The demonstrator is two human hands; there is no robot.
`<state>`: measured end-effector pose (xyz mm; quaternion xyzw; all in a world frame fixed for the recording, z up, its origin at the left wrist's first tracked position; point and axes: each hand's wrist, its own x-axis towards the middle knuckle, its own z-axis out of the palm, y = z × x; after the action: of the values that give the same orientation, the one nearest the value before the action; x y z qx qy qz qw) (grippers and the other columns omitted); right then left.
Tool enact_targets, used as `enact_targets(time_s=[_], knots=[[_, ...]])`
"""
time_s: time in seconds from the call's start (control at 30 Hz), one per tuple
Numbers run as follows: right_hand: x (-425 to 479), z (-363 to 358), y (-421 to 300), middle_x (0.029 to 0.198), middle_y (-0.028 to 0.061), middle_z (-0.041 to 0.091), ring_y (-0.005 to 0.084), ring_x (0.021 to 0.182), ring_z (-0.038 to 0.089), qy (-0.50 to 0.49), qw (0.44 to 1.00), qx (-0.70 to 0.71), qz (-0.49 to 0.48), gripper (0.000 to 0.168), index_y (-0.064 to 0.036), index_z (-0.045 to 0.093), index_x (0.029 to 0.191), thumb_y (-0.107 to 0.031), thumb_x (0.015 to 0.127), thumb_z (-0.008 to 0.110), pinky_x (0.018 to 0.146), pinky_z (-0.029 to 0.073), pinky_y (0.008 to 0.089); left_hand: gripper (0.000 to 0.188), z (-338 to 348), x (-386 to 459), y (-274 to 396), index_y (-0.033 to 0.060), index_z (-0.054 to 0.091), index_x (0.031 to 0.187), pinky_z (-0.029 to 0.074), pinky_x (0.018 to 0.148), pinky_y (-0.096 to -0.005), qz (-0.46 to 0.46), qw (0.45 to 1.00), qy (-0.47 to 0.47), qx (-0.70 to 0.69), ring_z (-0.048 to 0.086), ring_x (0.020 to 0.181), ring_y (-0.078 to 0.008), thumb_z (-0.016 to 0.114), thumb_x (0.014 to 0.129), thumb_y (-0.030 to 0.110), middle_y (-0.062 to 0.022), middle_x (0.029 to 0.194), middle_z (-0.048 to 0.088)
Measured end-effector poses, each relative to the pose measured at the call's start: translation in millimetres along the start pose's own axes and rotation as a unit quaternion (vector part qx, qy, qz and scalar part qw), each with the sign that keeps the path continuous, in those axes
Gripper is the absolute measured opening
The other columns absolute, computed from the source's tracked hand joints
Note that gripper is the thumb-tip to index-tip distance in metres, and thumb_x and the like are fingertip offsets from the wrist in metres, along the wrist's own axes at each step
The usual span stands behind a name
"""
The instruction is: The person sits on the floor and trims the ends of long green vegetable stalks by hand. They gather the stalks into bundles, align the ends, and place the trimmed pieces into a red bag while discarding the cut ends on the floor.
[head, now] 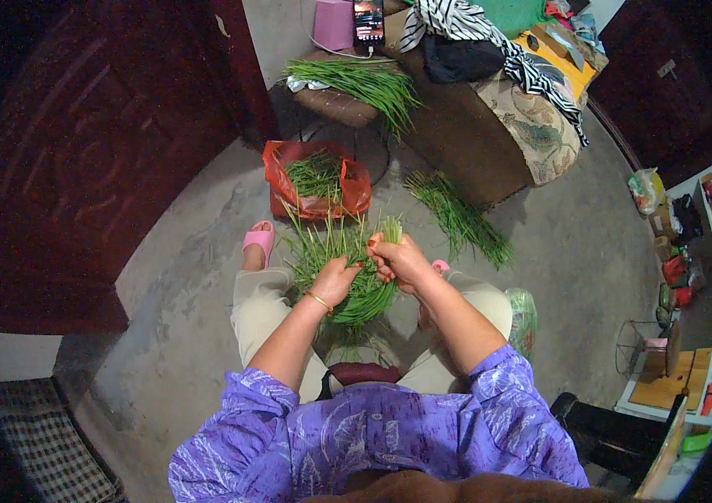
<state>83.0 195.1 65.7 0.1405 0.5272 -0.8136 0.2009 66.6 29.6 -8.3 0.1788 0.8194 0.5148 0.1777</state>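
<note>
In the middle of the head view my right hand (400, 254) is closed around a bunch of garlic chives (393, 230). Its pale cut ends poke out above the fist, and the green leaves curve down below it. Close by on the left, my left hand (332, 281) wears a gold bangle (320, 302) and pinches some leaves between thumb and fingers. Beneath both hands, between my knees, spreads a loose heap of chives (305, 251). Just beyond it stands an open red plastic bag (356, 201) with more green stalks inside.
Another chive bundle (462, 217) lies on the concrete floor at right. A brown stool (337, 110) bears more chives (356, 82), with a charging phone (368, 25) behind. Beside it is a cloth-covered brown sofa (462, 138). A filled clear plastic bag (521, 320) sits by my right knee.
</note>
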Motion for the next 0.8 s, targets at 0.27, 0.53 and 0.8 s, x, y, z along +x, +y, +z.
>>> enact_targets(time_s=[0.27,0.53,0.8], knots=[[-8.2,-6.3,-13.7,0.056,-0.0001,0.043,0.0079,0.038,0.034,0.014,0.996,0.086,-0.017,0.006,-0.006,0.049,0.079,-0.011,0.081,0.050,0.036,0.030,0.0232,0.032,-1.7,3.0,1.1,-0.0027,0.057,0.089,0.042,0.069,-0.0382,-0.079,0.997,0.016,-0.009,0.057,0.074,-0.0307,0.052,0.081,0.028,-0.0206,0.078,0.059],[-13.5,8.5,-14.1,0.060,0.0004,0.045,0.0054,0.045,0.036,-0.037,0.982,-0.177,-0.052,0.027,-0.003,0.054,0.108,-0.009,0.082,0.049,0.041,0.030,0.0202,0.032,-2.8,-0.7,4.0,-0.0029,0.057,0.089,0.043,0.072,-0.0394,-0.073,0.995,0.003,0.072,0.058,0.078,-0.0336,0.052,0.080,0.028,-0.0222,0.080,0.059],[9.1,0.5,20.7,0.077,0.0222,0.058,0.0414,0.074,0.056,0.039,0.790,-0.581,-0.191,0.015,-0.002,0.055,0.080,-0.015,0.074,0.054,0.067,0.046,0.0455,0.026,0.5,-2.5,-0.5,0.0014,0.056,0.096,0.043,0.074,-0.0391,-0.014,1.000,-0.019,0.020,0.056,0.083,-0.0376,0.050,0.080,0.021,-0.0234,0.086,0.059]])
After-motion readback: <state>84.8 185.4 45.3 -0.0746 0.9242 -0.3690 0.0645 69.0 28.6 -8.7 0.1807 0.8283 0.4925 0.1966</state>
